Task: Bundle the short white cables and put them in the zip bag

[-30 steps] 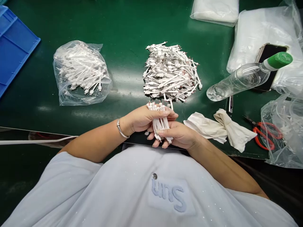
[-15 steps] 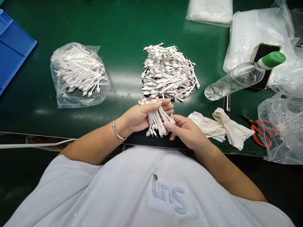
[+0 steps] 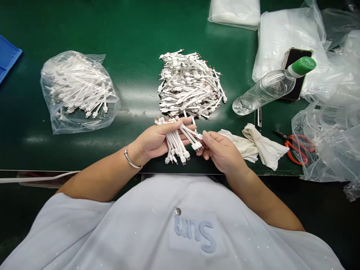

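A bundle of short white cables (image 3: pixel 174 144) with small plugs lies across the palm of my left hand (image 3: pixel 157 139), held under the thumb. Their connector ends point toward me and fan out past the palm. My right hand (image 3: pixel 218 148) pinches the plug end of a white cable (image 3: pixel 199 136) at the bundle's right side, thumb against fingers. Just beyond both hands is a loose pile of similar white cables (image 3: pixel 191 86), some with bare copper-coloured ends. On the left, a clear plastic bag (image 3: pixel 81 90) holds more of them.
A water bottle (image 3: pixel 264 92) with a green cap lies at the right, near a phone (image 3: pixel 295 75) and plastic bags (image 3: pixel 284 33). Closer are white cloth gloves (image 3: pixel 263 146) and red-handled scissors (image 3: pixel 298 148). A blue bin (image 3: pixel 8 56) stands far left.
My right fingers have shifted up to a plug end, and the cables on the bundle's right are spread further from the rest. The whole view has moved slightly to the right.
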The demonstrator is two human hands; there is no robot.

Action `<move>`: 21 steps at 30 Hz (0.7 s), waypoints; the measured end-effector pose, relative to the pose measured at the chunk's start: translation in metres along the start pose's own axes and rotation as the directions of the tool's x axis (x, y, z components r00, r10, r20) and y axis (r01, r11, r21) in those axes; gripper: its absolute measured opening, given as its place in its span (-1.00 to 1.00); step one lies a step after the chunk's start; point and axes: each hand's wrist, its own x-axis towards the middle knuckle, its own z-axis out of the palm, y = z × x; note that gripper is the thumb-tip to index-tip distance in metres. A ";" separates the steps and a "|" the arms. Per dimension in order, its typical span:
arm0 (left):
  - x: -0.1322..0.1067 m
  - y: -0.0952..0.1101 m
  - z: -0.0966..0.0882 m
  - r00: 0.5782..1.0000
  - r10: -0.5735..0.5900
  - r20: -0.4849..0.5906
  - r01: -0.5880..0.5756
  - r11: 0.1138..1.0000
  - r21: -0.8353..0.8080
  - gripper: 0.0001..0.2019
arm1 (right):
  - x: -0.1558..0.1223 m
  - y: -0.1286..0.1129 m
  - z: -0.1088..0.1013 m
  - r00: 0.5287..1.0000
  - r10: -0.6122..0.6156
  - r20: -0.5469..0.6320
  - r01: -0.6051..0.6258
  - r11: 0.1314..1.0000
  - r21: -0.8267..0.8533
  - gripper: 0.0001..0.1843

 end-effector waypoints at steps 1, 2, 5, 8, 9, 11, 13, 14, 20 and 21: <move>0.000 0.000 0.000 1.000 -0.003 -0.002 0.003 1.000 0.011 -0.79 | 0.000 0.001 0.000 0.999 -0.023 -0.021 0.023 1.000 -0.011 -0.49; 0.000 0.000 0.000 1.000 -0.003 -0.007 0.003 1.000 0.018 -0.79 | 0.000 0.001 -0.001 0.999 -0.036 -0.038 0.035 0.999 -0.012 -0.48; 0.000 0.000 0.002 1.000 0.007 -0.026 -0.006 0.999 0.033 -0.78 | -0.002 0.003 -0.004 1.000 0.016 0.018 -0.016 1.000 0.011 -0.45; -0.001 0.001 0.004 0.999 0.021 -0.036 -0.020 0.999 0.036 -0.79 | -0.006 0.005 -0.006 0.981 0.116 0.157 -0.116 0.993 -0.008 -0.51; -0.001 0.001 0.004 0.999 0.024 -0.035 -0.023 0.999 0.035 -0.78 | -0.007 0.005 -0.007 0.976 0.125 0.177 -0.124 0.992 -0.018 -0.56; -0.001 0.001 0.004 0.999 0.026 -0.031 -0.025 0.999 0.035 -0.78 | -0.009 0.006 -0.007 0.980 0.104 0.172 -0.101 0.995 -0.029 -0.65; -0.001 0.000 0.004 0.999 0.022 -0.030 -0.021 0.999 0.039 -0.78 | -0.010 0.006 -0.006 0.986 0.074 0.152 -0.069 0.997 -0.037 -0.69; -0.001 0.000 0.004 0.999 0.021 -0.032 -0.020 0.999 0.042 -0.77 | -0.010 0.005 -0.006 0.987 0.067 0.147 -0.062 0.997 -0.042 -0.70; -0.001 0.000 0.003 0.999 0.021 -0.041 -0.020 0.999 0.034 -0.76 | -0.007 0.006 -0.004 0.996 0.037 0.084 -0.032 0.998 -0.055 -0.69; -0.001 0.000 0.004 0.999 0.024 -0.042 -0.022 0.999 0.027 -0.77 | -0.005 0.007 -0.004 0.999 0.023 0.045 -0.021 0.999 -0.040 -0.68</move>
